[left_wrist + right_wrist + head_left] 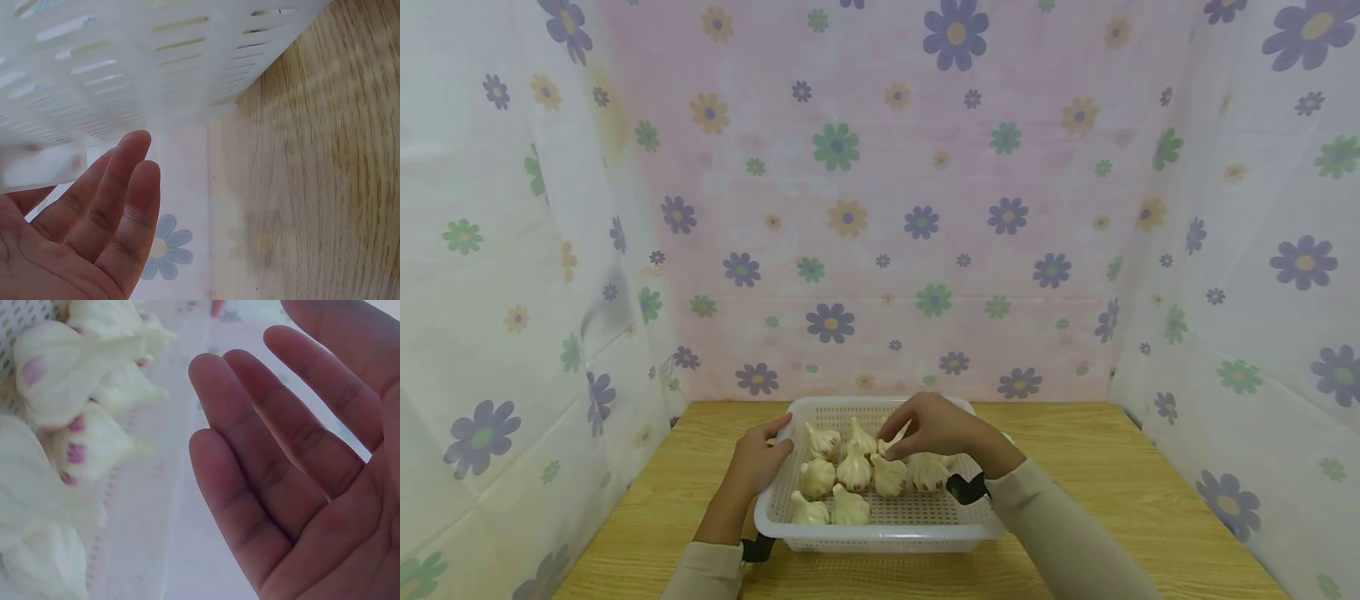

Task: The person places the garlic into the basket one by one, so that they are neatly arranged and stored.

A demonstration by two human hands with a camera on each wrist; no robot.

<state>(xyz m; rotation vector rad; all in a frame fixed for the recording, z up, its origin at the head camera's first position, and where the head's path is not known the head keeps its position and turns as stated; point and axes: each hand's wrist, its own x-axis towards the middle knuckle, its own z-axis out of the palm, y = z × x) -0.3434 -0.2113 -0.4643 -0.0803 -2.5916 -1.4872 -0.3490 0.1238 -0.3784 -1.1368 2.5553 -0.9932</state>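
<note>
A white plastic basket (917,531) with slotted walls holds several garlic bulbs (853,468), pale with purple marks. On its left side my left hand (758,460) grips the rim, thumb on top. In the left wrist view, the other fingers (142,197) extend below the rim along the outer wall. My right hand (936,429) hovers over the bulbs at the back, thumb and fingers apart. The right wrist view shows its fingers (228,481) nearly straight and holding nothing, beside the garlic bulbs (94,447). That hand hides part of the bulbs behind it.
The basket stands on a wood-grain table (1097,500). Flower-patterned sheets (887,250) enclose the back and both sides. A small pale thing (1007,437) shows beyond the right wrist, mostly hidden. Black straps (967,488) sit at the wrists.
</note>
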